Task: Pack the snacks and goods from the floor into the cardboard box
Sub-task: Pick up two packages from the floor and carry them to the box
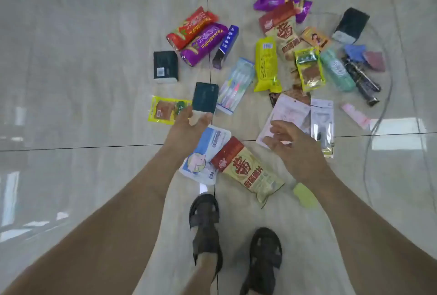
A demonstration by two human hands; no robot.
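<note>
Snacks and goods lie scattered on the tiled floor. My left hand (189, 124) grips a dark green tissue pack (204, 98) by its near end, lifted above a yellow snack packet (165, 110). My right hand (288, 145) hovers open, fingers spread, over a pale pink pouch (290, 110). Below my hands lie a red-and-cream chip bag (246, 171) and a white-and-blue packet (203, 155). No cardboard box shows in this view.
Farther off lie red (191, 27) and purple (203, 44) snack bags, another dark tissue pack (165, 66), a toothbrush pack (236, 85), a yellow bag (266, 65) and several more items. A grey cable (378, 119) loops at right. My sandalled feet (205, 223) stand at the bottom.
</note>
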